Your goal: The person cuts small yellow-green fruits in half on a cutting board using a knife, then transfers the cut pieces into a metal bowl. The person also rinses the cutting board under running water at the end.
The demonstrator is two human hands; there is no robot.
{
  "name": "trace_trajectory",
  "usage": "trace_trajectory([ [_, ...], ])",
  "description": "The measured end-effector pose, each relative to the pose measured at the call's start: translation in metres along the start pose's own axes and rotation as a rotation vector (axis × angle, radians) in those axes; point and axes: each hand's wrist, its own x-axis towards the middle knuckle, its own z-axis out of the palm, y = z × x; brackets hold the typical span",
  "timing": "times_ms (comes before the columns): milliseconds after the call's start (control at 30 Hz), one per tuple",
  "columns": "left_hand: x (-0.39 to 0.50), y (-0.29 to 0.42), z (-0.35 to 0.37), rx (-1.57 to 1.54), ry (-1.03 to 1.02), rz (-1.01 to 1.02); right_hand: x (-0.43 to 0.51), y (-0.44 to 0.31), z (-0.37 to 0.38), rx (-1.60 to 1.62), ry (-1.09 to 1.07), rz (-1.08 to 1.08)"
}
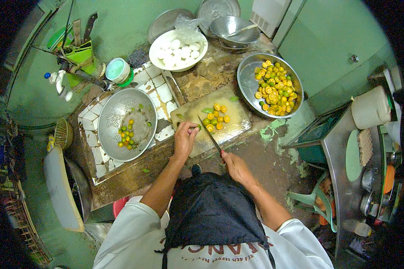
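On the wet cutting board (202, 144) several small citrus fruits (216, 117), cut halves and whole green-yellow ones, lie in a cluster. My left hand (186, 137) pinches a small green citrus fruit (198, 127) at the board's left side. In my right hand (235, 165) is a kitchen knife (211, 136) with a red handle, its blade reaching across the board beside the cluster. To the right, a round metal basin (250, 84) holds many cut citrus halves. A metal colander (112, 111) on the left contains several whole fruits and some leaves.
A white bowl of eggs (156, 64) and a metal wok (234, 27) stand at the back. A white faucet (59, 82), stacked tubs (118, 70) and a green knife holder (82, 62) are at the left. A green plastic chair (309, 198) and steel counter (336, 168) stand right.
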Motion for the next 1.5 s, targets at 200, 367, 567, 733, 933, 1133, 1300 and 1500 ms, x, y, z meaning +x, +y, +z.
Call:
trace_trajectory([
  [200,0.005,-0.001,0.001,-0.110,-0.018,-0.094,-0.020,-0.011,0.002,0.009,0.013,0.002],
  [367,0.008,0.002,0.000,-0.035,0.006,-0.020,-0.006,-0.009,0.009,-0.039,0.020,0.064],
  [567,0.007,0.002,0.002,-0.117,0.016,-0.163,0.010,-0.011,0.018,0.059,0.077,-0.037],
  [733,0.006,-0.008,0.008,-0.182,0.072,-0.148,-0.015,0.005,0.010,0.102,-0.051,0.041],
  [933,0.007,-0.013,0.005,-0.244,0.030,-0.129,0.024,-0.012,0.017,0.136,-0.064,-0.010],
  [1133,0.002,-0.019,0.005,-0.175,-0.018,-0.187,0.041,-0.026,0.024,0.038,-0.047,0.006],
  [1300,0.006,-0.038,0.014,-0.191,-0.045,-0.186,0.007,0.000,0.024,-0.011,-0.027,0.096],
  [1500,0.021,-0.033,-0.016,-0.254,-0.001,-0.120,0.021,-0.006,-0.006,0.322,0.062,0.281],
])
